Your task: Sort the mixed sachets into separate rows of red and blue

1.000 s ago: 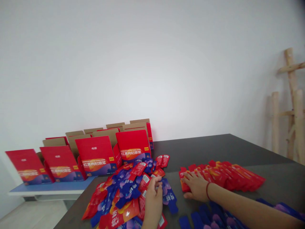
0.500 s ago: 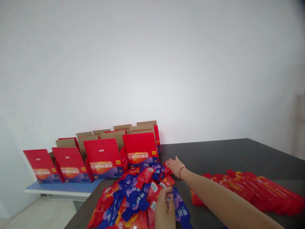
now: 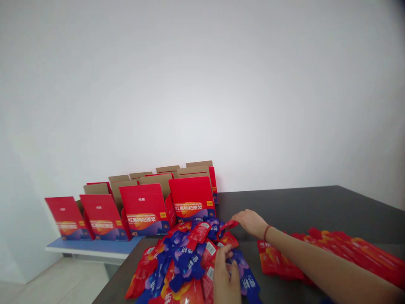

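Dark grey tabletop is spreading beneath both my hands, and a plain white wall is rising beyond them. Off to the left of my left hand, a blue-topped bench is standing over a pale floor.

Red cartons, ahead and to the left of my hands, are showing 红黑枸杞原浆 in white, with 40 at a lower corner and 纯耕 higher up. Their panels are standing raised, some baring brown board; what the cartons are holding I cannot tell.

Beside my left hand, a heap of red and blue pouches is lying loose, some blue ones bearing 纯耕, some red ones showing white barcodes. My left hand is curving loosely over the heap's right edge, thumb and fingers apart, next to a blue pouch. Farther forward, my right hand is pinching the end of a red pouch. Right of it, partly behind my forearm, overlapping red pouches are lying in a row.
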